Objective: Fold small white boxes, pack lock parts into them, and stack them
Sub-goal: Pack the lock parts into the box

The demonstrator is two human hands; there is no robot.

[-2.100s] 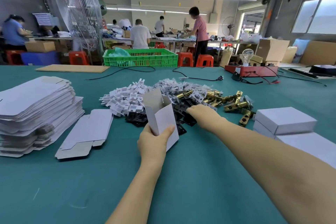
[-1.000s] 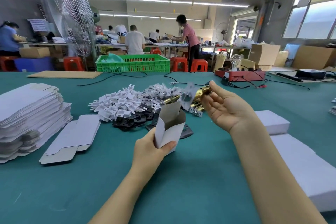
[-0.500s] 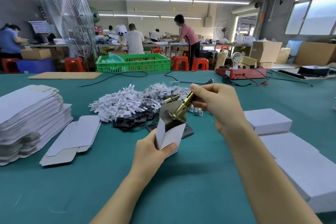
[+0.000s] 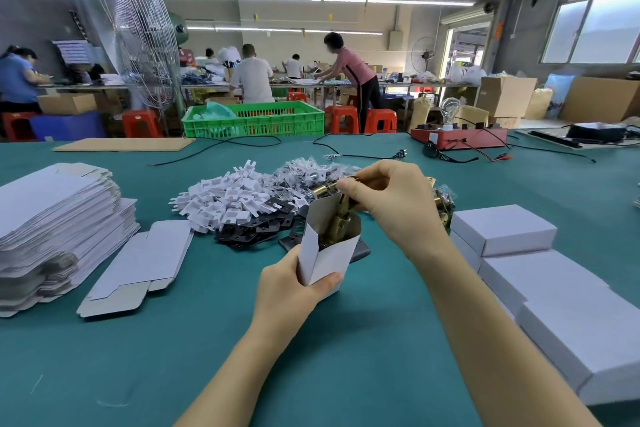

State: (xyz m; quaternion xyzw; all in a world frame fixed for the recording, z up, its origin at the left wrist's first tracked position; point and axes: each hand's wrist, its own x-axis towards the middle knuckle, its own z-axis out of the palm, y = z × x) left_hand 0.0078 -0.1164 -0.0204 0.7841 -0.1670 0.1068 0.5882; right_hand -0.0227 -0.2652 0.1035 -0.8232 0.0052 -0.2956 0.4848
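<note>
While the left hand [image 4: 294, 282] grips the lower part of an upright, open-topped white box [image 4: 327, 246], fingers and thumb wrapped round it just above the green table [image 4: 207, 357], the right hand [image 4: 391, 204] pinches a brass latch [image 4: 337, 222] by its upper end, lower end already inside the box mouth. Only the head view to go on. Status as I read it: this box is folded, mid-fill, top flap not closed. Done: closed white boxes [image 4: 502, 229] stacked at right, running toward the near edge; count unclear. Left: tall stack of flat box blanks [image 4: 59, 218] at far left, one loose blank [image 4: 138, 263] lying beside it. Parts supply behind the box: heap of white plastic pieces [image 4: 235, 201], black plates [image 4: 252, 229] in front of it, bagged small parts [image 4: 304, 170] further back, more brass latches [image 4: 443, 201] partly hidden behind the right hand. Judging by blanks against finished boxes, the job is early; plenty remains. Whether this box needs further parts I can't tell.
</note>
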